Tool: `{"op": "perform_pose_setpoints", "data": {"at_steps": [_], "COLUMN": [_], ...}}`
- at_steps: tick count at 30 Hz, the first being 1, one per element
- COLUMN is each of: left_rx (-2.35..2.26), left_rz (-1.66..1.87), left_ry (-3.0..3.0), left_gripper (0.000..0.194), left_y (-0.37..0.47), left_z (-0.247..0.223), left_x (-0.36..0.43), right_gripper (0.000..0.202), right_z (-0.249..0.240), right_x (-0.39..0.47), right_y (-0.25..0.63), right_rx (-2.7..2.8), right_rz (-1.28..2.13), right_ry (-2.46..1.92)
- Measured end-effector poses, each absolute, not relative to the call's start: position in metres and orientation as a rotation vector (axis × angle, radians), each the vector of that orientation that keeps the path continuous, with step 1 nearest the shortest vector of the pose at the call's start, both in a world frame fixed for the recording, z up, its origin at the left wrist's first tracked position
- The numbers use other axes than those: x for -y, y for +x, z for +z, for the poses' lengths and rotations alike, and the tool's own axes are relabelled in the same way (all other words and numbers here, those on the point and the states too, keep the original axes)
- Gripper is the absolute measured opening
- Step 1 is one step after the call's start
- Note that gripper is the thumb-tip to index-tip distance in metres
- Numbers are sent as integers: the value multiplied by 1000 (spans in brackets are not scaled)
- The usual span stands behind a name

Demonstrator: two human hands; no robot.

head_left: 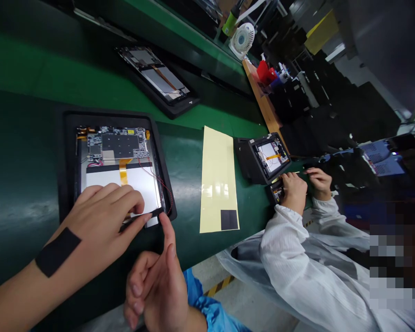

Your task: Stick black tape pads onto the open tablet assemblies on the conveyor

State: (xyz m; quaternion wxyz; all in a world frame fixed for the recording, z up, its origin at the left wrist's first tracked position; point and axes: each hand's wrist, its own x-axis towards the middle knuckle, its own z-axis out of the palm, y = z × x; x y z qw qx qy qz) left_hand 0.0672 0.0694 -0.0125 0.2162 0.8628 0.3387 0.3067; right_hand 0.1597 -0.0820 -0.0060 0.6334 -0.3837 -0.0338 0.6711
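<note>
An opened tablet (pixel 100 177) lies in a black foam tray (pixel 67 152), with its circuit board (pixel 119 144), white battery area and orange flex cable (pixel 123 171) exposed. My left hand (pixel 107 219) reaches over its lower part, thumb and index finger pinching a thin black strip of tape (pixel 156 212) at the tablet's lower edge. A black adhesive patch (pixel 58 251) sticks to my left wrist. My right hand (pixel 162 286) is palm up in front of the tray. Its index fingertip touches the strip's right end; the other fingers are loosely bent and hold nothing visible.
A yellow backing sheet (pixel 218 180) with one black patch (pixel 229 220) lies right of the tray. Another tablet (pixel 159 76) in foam rests behind. To the right, a co-worker's hands (pixel 294 189) work beside stacked trays (pixel 252 161). A small fan (pixel 244 39) stands farther back.
</note>
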Motion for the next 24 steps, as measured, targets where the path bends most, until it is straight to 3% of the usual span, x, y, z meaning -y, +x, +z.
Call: {"op": "perform_pose_setpoints", "data": {"at_steps": [11,24], "left_rx": [-480,-274], "left_rz": [687,515], "left_ry": [2565,2422], "left_gripper": [81,42], "left_y": [69,75], "left_z": [-13,-9], "left_x": [-107,-114], "right_gripper": [122,100], "right_z": [-7,-11], "right_x": [84,84], "right_y": [155,155], "right_rx": [6,18], "right_rz": [1469,1402], "right_ry": [-835,-822]}}
